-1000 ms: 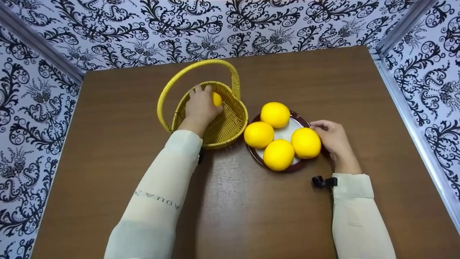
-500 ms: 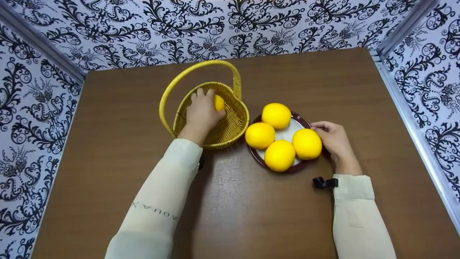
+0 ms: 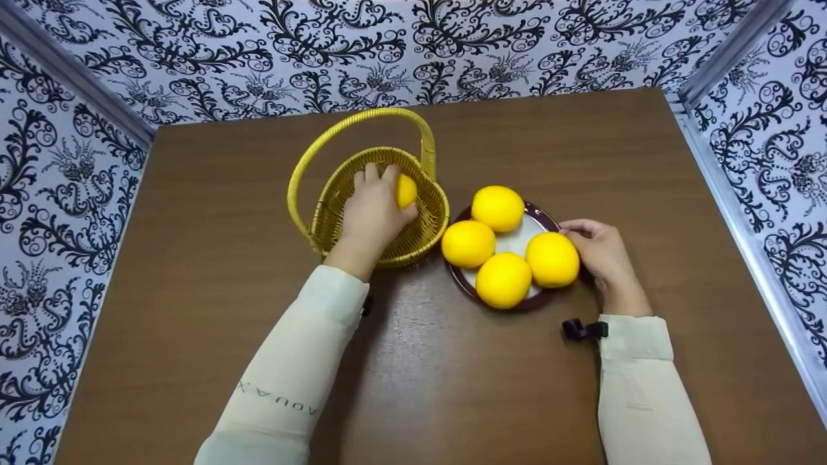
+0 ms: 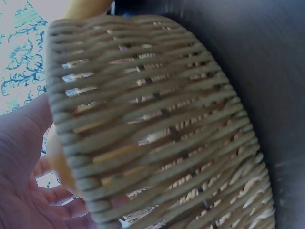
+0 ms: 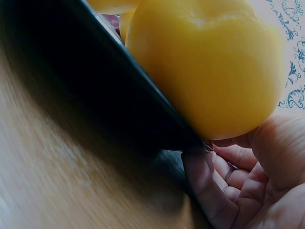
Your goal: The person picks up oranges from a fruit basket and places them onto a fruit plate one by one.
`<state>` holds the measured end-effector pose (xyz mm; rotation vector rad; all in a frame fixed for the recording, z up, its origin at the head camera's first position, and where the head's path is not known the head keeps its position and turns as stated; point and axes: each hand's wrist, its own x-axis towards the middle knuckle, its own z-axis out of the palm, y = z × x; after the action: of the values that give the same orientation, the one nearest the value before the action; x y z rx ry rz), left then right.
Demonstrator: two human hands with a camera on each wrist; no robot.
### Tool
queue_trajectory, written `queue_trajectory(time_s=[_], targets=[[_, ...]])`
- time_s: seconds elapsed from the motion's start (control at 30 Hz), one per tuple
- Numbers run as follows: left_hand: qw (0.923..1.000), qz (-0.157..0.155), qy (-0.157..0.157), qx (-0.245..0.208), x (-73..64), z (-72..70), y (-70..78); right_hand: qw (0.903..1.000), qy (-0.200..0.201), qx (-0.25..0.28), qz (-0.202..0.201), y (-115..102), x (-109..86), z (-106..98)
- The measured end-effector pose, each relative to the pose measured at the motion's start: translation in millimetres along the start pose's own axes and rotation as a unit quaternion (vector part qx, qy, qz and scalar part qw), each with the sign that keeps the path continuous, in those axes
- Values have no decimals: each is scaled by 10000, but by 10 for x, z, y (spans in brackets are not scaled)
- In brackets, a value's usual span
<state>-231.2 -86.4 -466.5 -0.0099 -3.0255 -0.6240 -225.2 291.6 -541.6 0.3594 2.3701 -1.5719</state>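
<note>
In the head view my left hand [image 3: 375,210] is inside the yellow wicker basket [image 3: 323,187], its fingers curled round a round yellow fruit [image 3: 406,192]. The left wrist view shows the basket's woven wall [image 4: 157,109] hiding most of that fruit [image 4: 59,160]. My right hand [image 3: 601,255] pinches the right rim of a plate [image 3: 526,226] with a white middle and dark red edge. The right wrist view has the fingers [image 5: 200,174] at the plate's rim, just below a yellow fruit [image 5: 205,67]. Several such fruits, one of them nearest [image 3: 552,259] my right hand, sit on the plate.
The basket's tall arched handle [image 3: 362,115] rises over its back left side. Basket and plate stand close together on a brown wooden table [image 3: 452,387]. Patterned walls [image 3: 413,51] border the table at the back and sides.
My left hand has shifted a little to the right and nearer within the basket, carrying the yellow fruit along. The right hand and the plate stay nearly where they were.
</note>
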Motion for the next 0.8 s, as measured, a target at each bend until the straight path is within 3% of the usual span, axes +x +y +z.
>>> queue_trajectory(time_s=[0.53, 0.8], targets=[[9990, 333, 251, 158, -168, -2, 259, 9998, 43, 54, -166, 15, -16, 12], [9961, 728, 470, 186, -235, -20, 441, 9999, 35, -20, -153, 16, -2, 14]])
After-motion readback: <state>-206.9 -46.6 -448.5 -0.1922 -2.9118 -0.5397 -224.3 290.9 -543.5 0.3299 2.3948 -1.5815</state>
